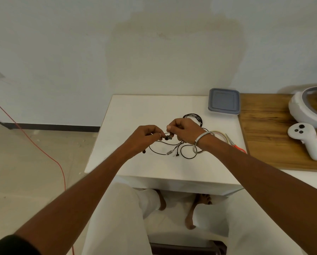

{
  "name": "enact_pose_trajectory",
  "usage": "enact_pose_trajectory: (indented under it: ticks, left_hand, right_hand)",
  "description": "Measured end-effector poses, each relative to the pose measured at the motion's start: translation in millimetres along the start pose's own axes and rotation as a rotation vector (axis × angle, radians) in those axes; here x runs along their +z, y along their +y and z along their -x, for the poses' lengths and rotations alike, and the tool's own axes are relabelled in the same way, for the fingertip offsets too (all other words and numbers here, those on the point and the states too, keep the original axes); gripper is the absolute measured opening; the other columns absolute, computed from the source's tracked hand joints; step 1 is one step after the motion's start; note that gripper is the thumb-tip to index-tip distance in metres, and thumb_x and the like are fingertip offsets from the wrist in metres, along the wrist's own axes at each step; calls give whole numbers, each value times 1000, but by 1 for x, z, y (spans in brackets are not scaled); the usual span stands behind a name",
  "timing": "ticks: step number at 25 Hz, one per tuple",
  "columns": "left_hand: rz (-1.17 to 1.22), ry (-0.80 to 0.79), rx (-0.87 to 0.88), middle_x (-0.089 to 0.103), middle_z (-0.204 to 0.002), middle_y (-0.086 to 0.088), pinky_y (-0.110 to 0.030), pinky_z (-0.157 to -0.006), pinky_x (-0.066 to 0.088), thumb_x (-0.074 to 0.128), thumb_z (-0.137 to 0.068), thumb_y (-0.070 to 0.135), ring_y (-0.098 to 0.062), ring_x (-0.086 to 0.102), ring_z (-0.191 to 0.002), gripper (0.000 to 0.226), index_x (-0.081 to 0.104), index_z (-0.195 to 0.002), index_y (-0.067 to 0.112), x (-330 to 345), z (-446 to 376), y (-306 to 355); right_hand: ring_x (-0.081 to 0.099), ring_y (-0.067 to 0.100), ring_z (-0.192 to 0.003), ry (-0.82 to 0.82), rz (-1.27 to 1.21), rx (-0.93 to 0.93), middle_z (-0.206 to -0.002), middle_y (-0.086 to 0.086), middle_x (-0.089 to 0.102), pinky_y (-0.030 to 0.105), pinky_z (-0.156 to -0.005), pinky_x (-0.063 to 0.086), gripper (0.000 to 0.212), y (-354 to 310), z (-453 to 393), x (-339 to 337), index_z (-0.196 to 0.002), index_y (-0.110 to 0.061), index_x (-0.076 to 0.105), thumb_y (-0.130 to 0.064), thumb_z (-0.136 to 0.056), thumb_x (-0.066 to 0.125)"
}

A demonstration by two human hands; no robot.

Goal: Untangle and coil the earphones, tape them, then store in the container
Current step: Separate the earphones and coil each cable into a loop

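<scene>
Black earphones (172,147) lie tangled in loose loops on the white table (128,115), with a plug and a small grey part near the front. My left hand (146,134) and my right hand (184,130) are close together just above the tangle, each pinching the cable near an earbud between them. A coiled black cable bundle (195,116) sits behind my right hand. The grey-lidded container (224,103) stands shut at the table's far right corner. A tape roll (220,135) lies by my right wrist, partly hidden.
Orange-handled scissors (235,144) lie at the table's right edge. A wooden surface (264,137) to the right carries a white headset (308,107) and a white controller (306,138). A red cord (43,150) runs across the floor on the left.
</scene>
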State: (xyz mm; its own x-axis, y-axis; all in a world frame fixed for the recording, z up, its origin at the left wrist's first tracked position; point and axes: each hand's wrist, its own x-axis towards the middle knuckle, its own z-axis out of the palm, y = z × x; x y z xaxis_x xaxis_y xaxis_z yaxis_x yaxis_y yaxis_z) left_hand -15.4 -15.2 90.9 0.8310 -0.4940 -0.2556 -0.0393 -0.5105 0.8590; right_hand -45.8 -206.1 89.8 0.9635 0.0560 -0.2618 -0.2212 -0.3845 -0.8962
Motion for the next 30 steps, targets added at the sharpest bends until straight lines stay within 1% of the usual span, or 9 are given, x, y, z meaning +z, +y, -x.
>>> enact_pose_trajectory:
  ticks: [1, 3, 5, 10, 14, 17, 22, 27, 30]
  left_hand:
    - [9, -17, 0, 72, -85, 4, -28, -71, 44, 63, -87, 35, -20, 64, -81, 11, 72, -82, 30, 0, 1, 0]
    - [24, -44, 2, 67, -70, 12, -14, -63, 40, 69, -87, 34, -8, 54, -66, 11, 72, -80, 25, 1, 2, 1]
    - [47, -60, -5, 64, -66, 18, -9, -59, 38, 69, -89, 30, 2, 50, -61, 12, 71, -86, 19, -1, 1, 2]
    - [185, -14, -35, 61, -83, 10, -8, -71, 41, 57, -97, 31, 7, 54, -71, 17, 65, -95, 16, 0, 0, 1]
    - [193, 13, -103, 59, -93, 0, -26, -70, 34, 49, -97, 47, -12, 43, -75, 29, 62, -91, 22, 2, -1, -1]
    - [232, 70, -127, 63, -96, 0, -22, -71, 36, 41, -101, 43, -11, 44, -71, 35, 59, -94, 13, 4, 0, 4]
    - [537, -39, -259, 56, -103, -1, -30, -69, 29, 42, -100, 46, -10, 48, -77, 37, 55, -74, 23, 4, -2, 12]
    - [513, -141, -174, 51, -102, 3, -34, -75, 27, 51, -92, 53, -11, 47, -85, 35, 54, -71, 25, 0, 2, 7]
    - [441, -220, -166, 54, -95, 7, -33, -83, 28, 53, -92, 49, -6, 51, -90, 39, 51, -70, 17, -2, 5, 10]
  right_hand:
    - [48, -2, -45, 1, 7, -7, -71, -5, 66, 11, -49, 40, 13, 0, 0, -1, -87, -16, 63, -25, -93, 55]
    - [49, -1, -48, -1, 35, -12, -72, -7, 66, 14, -53, 41, 12, 1, -1, -3, -83, -21, 64, -27, -92, 58]
    - [51, -2, -50, -12, 53, -13, -75, -5, 69, 16, -56, 43, 11, 3, -1, -3, -85, -20, 66, -26, -91, 59]
    - [59, -5, -59, -56, 0, -36, -79, -2, 70, 15, -59, 45, 4, 6, 1, -2, -91, -15, 65, -15, -89, 61]
    - [55, -6, -51, -112, 24, -7, -83, 1, 72, 10, -51, 42, 14, 3, 4, -2, -102, -18, 56, -13, -90, 60]
    - [56, -6, -56, -178, 63, 30, -84, -3, 74, 7, -52, 42, 21, 3, 5, -2, -108, -21, 50, -16, -90, 60]
    - [52, 0, -52, -166, 123, 45, -77, -4, 73, 11, -51, 43, 8, 1, 4, -1, -102, -16, 52, -16, -94, 53]
    - [45, 9, -47, -186, 132, 136, -82, 5, 75, 17, -46, 39, 8, -3, 5, -4, -96, -15, 57, -23, -94, 54]
    - [42, 9, -44, -220, 135, 172, -79, 6, 75, 17, -43, 36, 10, -4, 4, -4, -97, -15, 60, -23, -93, 57]
